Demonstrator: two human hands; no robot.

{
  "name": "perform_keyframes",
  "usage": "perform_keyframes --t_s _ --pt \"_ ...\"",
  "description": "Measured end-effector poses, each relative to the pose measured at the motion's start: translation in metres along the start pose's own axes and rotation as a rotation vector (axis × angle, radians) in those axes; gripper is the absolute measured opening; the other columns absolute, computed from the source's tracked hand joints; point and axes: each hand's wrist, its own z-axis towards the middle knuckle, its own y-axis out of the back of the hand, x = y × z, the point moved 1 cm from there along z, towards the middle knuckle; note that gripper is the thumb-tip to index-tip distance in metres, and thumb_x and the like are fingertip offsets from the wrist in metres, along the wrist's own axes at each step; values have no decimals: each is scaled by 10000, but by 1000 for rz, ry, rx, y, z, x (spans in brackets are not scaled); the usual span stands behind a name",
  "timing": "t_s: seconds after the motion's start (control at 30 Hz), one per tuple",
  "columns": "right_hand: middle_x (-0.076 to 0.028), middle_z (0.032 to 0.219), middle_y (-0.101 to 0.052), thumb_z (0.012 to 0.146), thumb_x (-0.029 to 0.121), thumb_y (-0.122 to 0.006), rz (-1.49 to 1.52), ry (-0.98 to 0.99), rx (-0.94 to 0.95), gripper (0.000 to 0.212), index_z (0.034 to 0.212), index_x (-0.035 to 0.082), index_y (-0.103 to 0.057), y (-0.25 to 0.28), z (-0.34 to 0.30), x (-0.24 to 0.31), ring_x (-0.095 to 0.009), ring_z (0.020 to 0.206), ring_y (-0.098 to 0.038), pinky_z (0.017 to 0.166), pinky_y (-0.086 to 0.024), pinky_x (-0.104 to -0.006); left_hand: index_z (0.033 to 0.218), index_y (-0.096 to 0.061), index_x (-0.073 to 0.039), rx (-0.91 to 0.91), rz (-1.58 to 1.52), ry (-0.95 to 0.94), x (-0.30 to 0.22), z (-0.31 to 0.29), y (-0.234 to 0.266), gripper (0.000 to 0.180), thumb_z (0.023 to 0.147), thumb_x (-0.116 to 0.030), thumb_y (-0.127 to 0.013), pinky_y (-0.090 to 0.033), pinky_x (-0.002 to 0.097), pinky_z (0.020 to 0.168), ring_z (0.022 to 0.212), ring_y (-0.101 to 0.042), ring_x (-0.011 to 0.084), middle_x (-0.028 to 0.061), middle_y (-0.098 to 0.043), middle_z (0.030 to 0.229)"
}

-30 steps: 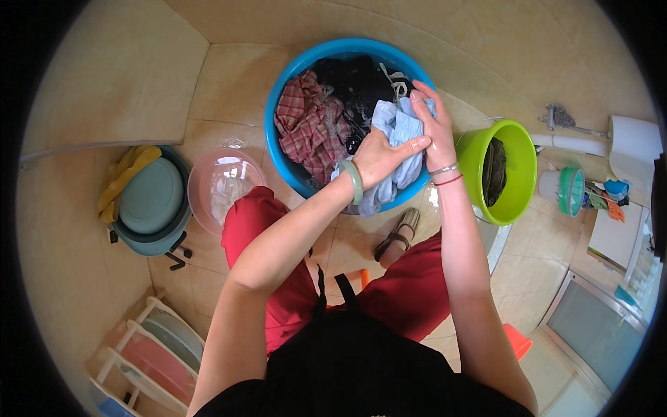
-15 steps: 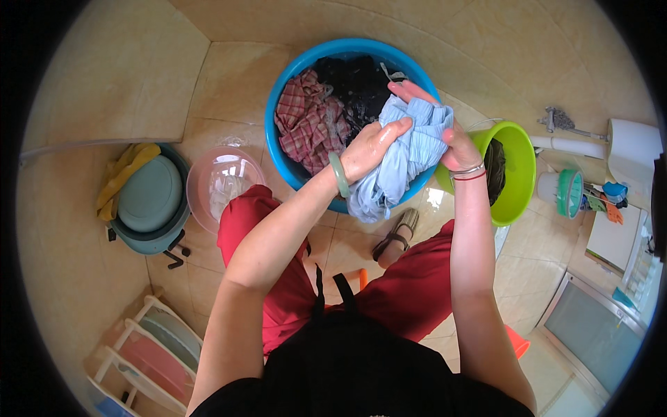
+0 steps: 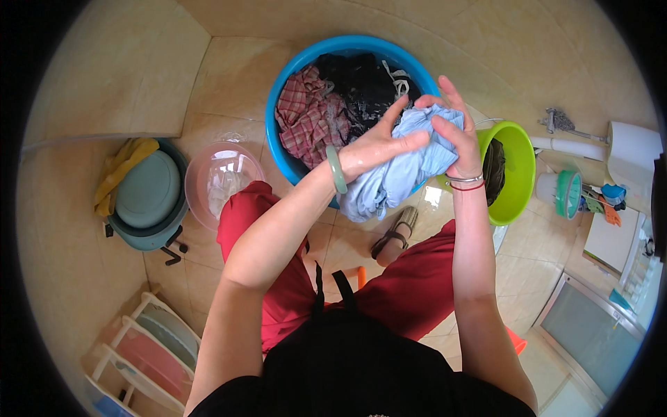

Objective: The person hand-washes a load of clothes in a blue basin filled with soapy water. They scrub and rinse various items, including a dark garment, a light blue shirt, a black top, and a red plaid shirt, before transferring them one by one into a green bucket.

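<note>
1. You've lifted the light blue garment (image 3: 399, 170) slightly higher since half a second ago.
2. Your left hand (image 3: 379, 146) and right hand (image 3: 451, 128) both clutch it, above the blue basin (image 3: 292, 163).

Bare forearms; green bangle (image 3: 337, 170) on the left wrist, thin bracelets (image 3: 466, 182) on the right; red trousers (image 3: 278, 278), black apron (image 3: 347, 361)
</note>
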Motion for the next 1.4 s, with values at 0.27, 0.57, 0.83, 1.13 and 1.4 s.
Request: perform_keyframes --t_s 0.27,0.57,0.83,1.13,1.4 --pt "-10 857 -636 957 158 -610 -353 -104 -70 206 1066 10 -703 -15 8 -1 -67 803 -578 738 -478 -222 1511 -138 -6 -38 369 -73 6 -6 -11 1164 675 -291 -895 -312 337 1126 1330 -413 198 106 -429 1420" --pt "-3 766 -627 960 225 -621 -553 -105 -52 238 892 4 -679 -14 14 -12 -56 738 -559 677 -452 -213 1495 -100 19 -263 785 -73 26 -7 -14 1168 677 -457 -783 -539 431 813 904 -674 416 274 -655 985" --pt "-15 745 -627 940 249 -620 -529 -128 -108 285 807 0 -659 -13 16 -26 -75 676 -537 624 -435 -241 1490 -132 32 -257 826 -48 35 -8 -10 1139 684 -453 -775 -543 445 764 862 -677 423 275 -667 936" --pt "-71 986 -659 985 319 -539 -141 -90 -39 348 1051 -4 -650 -5 33 -35 -136 912 -613 845 -476 -276 1501 -116 70 -300 443 -223 38 4 2 1250 633 -429 -864 -381 344 1083 1291 -494 315 267 -443 1410" --pt "-76 1544 -342 961 569 -482 -276 -71 -50 711 1523 165 -320 24 3 -8 -239 1415 -304 1134 -184 -511 1271 -565 -31 -371 -466 -139 -15 2 18 465 883 -240 -715 -522 347 885 1026 -629 180 77 -644 1166"
